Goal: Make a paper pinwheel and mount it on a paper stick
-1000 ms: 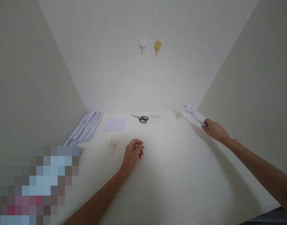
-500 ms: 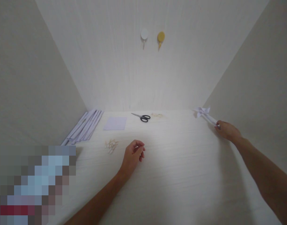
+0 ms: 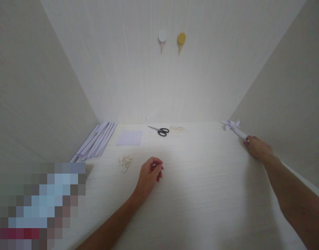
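Right hand (image 3: 257,147) closed round stick end of white paper pinwheel (image 3: 231,125), lying at far right table edge against side wall. Left hand (image 3: 149,174) loosely curled mid-table (image 3: 201,194), holding nothing visible; wide bare pale woodgrain between hands. Small wooden pegs (image 3: 125,162) near left hand. Black-handled scissors (image 3: 159,130), flat lilac paper square (image 3: 129,138), rolled paper sticks (image 3: 95,141) along back and left edge.
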Demonstrator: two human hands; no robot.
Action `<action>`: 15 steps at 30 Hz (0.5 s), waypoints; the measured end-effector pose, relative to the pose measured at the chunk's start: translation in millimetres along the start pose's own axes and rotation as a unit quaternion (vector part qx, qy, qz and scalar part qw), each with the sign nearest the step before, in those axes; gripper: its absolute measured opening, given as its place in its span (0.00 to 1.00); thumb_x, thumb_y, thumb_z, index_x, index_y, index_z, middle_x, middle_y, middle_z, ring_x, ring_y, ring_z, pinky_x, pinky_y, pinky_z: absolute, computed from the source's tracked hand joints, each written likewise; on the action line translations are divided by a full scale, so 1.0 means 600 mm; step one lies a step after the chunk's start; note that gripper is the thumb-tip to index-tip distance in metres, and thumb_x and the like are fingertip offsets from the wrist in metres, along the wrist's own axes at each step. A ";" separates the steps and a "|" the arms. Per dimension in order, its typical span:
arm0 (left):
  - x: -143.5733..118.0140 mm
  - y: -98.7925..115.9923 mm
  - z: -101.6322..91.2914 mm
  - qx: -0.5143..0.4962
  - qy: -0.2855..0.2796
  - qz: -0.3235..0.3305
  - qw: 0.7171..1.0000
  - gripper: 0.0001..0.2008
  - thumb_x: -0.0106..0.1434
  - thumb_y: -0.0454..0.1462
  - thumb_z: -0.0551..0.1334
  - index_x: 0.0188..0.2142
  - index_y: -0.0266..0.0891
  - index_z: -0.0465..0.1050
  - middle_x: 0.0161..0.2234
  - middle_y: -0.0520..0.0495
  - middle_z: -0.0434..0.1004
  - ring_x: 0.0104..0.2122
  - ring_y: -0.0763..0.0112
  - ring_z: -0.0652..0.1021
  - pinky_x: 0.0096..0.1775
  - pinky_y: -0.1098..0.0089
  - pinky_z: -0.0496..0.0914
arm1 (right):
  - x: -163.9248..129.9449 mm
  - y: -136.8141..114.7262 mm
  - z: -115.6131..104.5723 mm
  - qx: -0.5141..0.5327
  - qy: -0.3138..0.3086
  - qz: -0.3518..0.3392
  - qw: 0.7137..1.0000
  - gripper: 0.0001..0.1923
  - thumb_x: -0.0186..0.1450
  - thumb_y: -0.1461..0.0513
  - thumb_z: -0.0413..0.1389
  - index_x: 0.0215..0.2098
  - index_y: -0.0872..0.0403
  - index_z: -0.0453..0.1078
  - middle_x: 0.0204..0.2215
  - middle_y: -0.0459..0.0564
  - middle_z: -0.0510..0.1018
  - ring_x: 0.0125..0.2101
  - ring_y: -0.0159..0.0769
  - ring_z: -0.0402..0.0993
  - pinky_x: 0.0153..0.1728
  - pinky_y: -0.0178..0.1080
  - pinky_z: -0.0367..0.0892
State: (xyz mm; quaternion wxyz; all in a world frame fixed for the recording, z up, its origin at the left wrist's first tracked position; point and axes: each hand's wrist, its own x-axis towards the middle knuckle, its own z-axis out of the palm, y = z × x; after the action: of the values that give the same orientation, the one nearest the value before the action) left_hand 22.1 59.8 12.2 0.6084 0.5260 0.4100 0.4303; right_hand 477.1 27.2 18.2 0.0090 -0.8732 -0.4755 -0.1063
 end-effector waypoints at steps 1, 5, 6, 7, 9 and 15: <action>0.000 0.000 0.000 -0.001 -0.001 -0.001 1.000 0.05 0.46 0.35 0.56 0.25 0.36 0.62 0.19 0.55 0.64 0.14 0.81 0.65 0.13 0.79 0.57 | 0.000 0.001 0.000 0.001 0.001 0.005 1.000 0.09 0.60 0.59 0.45 0.32 0.56 0.63 0.35 0.62 0.69 0.26 0.36 0.67 0.21 0.37 0.50; 0.000 0.000 0.001 -0.005 -0.004 -0.002 1.000 0.05 0.46 0.35 0.56 0.25 0.36 0.62 0.19 0.55 0.65 0.15 0.81 0.65 0.13 0.79 0.57 | -0.002 0.004 0.002 -0.001 0.009 0.036 0.999 0.10 0.59 0.58 0.46 0.32 0.56 0.64 0.34 0.62 0.69 0.27 0.39 0.67 0.21 0.38 0.51; 0.000 0.000 0.001 -0.006 -0.005 -0.002 1.000 0.05 0.46 0.35 0.56 0.25 0.36 0.62 0.19 0.55 0.65 0.15 0.81 0.65 0.13 0.79 0.58 | -0.002 0.005 0.003 -0.003 0.012 0.046 0.999 0.11 0.59 0.57 0.46 0.32 0.56 0.64 0.33 0.63 0.69 0.27 0.40 0.68 0.21 0.39 0.51; 0.000 -0.001 0.001 -0.006 -0.004 -0.003 1.000 0.05 0.46 0.35 0.56 0.25 0.36 0.62 0.19 0.55 0.65 0.15 0.81 0.65 0.13 0.79 0.58 | -0.002 0.007 0.003 -0.005 0.015 0.056 0.998 0.11 0.59 0.57 0.45 0.32 0.56 0.64 0.33 0.64 0.69 0.28 0.41 0.68 0.21 0.40 0.52; 0.000 -0.002 0.001 -0.007 -0.005 -0.003 1.000 0.05 0.46 0.34 0.56 0.25 0.36 0.62 0.19 0.55 0.65 0.14 0.81 0.65 0.13 0.79 0.58 | -0.002 0.009 0.005 -0.007 0.021 0.075 0.997 0.11 0.59 0.58 0.45 0.32 0.57 0.64 0.33 0.65 0.69 0.29 0.44 0.68 0.22 0.41 0.52; -0.001 -0.004 0.001 -0.016 -0.011 -0.002 1.000 0.04 0.47 0.34 0.55 0.25 0.36 0.62 0.19 0.55 0.65 0.14 0.82 0.65 0.13 0.80 0.57 | 0.002 0.006 0.005 0.005 0.032 0.114 0.993 0.06 0.55 0.61 0.48 0.27 0.55 0.66 0.31 0.65 0.70 0.30 0.47 0.68 0.21 0.42 0.52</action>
State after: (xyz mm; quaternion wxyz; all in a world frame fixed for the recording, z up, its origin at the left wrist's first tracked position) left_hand 22.9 59.1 9.8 0.6219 0.5206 0.3972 0.4295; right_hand 481.3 26.8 16.2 0.0408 -0.9179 -0.3727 -0.1300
